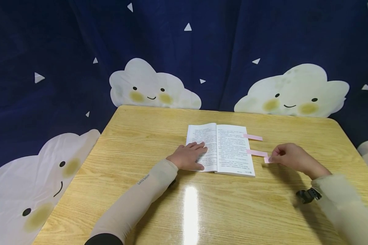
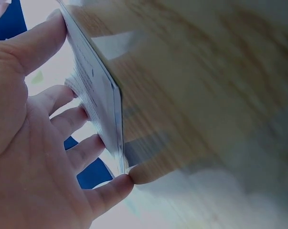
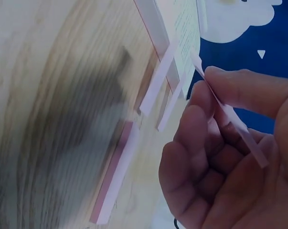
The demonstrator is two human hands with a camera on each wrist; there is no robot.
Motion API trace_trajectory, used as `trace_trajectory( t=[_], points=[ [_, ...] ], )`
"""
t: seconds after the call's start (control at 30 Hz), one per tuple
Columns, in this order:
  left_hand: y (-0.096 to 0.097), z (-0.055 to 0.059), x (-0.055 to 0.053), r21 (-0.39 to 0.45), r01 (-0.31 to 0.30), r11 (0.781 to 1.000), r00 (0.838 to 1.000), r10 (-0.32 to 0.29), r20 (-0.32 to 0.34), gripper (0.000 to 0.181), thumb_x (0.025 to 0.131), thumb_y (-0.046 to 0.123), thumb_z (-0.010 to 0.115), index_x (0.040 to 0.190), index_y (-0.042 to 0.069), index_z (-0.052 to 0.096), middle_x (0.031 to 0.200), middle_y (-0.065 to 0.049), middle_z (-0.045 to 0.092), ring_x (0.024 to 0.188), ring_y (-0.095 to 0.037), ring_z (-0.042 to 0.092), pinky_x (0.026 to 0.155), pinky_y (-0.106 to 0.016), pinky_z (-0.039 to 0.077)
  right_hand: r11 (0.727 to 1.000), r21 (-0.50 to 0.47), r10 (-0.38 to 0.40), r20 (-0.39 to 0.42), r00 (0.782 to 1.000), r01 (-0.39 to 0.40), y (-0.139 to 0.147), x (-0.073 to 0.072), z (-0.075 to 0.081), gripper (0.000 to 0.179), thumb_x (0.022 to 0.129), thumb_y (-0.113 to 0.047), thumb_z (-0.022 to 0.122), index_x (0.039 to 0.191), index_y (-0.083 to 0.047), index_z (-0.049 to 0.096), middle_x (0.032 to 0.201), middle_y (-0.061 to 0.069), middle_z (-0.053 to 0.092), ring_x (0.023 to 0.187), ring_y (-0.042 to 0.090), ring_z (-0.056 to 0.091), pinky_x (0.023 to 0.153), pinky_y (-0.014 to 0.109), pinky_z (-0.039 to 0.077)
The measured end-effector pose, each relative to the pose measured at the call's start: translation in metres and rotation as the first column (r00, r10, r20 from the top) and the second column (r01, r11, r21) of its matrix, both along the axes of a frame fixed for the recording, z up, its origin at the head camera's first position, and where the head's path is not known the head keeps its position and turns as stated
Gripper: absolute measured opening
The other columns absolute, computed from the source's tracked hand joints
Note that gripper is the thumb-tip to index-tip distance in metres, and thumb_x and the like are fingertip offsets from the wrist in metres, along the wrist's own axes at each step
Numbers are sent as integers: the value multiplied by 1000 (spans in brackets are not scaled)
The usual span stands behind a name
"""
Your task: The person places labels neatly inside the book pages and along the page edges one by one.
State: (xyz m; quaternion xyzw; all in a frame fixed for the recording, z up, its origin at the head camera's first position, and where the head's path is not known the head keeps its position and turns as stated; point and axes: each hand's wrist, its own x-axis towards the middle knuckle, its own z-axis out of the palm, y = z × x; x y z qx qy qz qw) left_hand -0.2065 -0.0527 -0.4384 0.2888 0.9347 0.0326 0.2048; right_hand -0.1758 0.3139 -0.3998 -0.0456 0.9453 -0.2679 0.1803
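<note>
An open book point(image 1: 234, 149) with printed pages lies on the wooden table. My left hand point(image 1: 188, 157) rests on its left page, fingers spread and fairly straight; the left wrist view shows the fingertips along the book's point(image 2: 98, 86) edge. Two pink sticky strips, an upper strip point(image 1: 253, 137) and a lower strip point(image 1: 257, 153), stick out past the right page's edge. Just right of them, my right hand point(image 1: 291, 158) pinches another pink sticky strip point(image 3: 244, 136) between thumb and index finger, above the table. The other fingers are curled in toward the palm.
A pink pad of sticky strips point(image 3: 116, 176) lies on the table below the right hand. The wooden table point(image 1: 135, 143) spreads around the book. Behind it hangs a dark blue curtain point(image 1: 220, 51) with clouds and triangles.
</note>
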Motion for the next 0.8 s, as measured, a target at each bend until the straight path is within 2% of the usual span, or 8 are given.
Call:
trace_trajectory(
  t=[0.43, 0.8],
  points=[
    [0, 1, 1, -3, 0, 1000, 1000, 0, 0, 78, 95, 54, 57, 160, 30, 21, 169, 8, 11, 157, -22, 14, 120, -56, 25, 998, -21, 52, -46, 998, -53, -23, 9, -8, 19, 91, -25, 69, 84, -8, 65, 70, -2, 52, 63, 11, 43, 54, 25, 34],
    [1, 2, 1, -8, -3, 1000, 1000, 3, -3, 78, 95, 55, 57, 160, 31, 21, 169, 9, 11, 157, -21, 14, 121, -56, 25, 996, -54, 61, -109, 992, -67, -32, 9, -20, 17, 89, -22, 71, 81, -9, 63, 68, -3, 51, 59, 8, 42, 52, 23, 33]
  ],
)
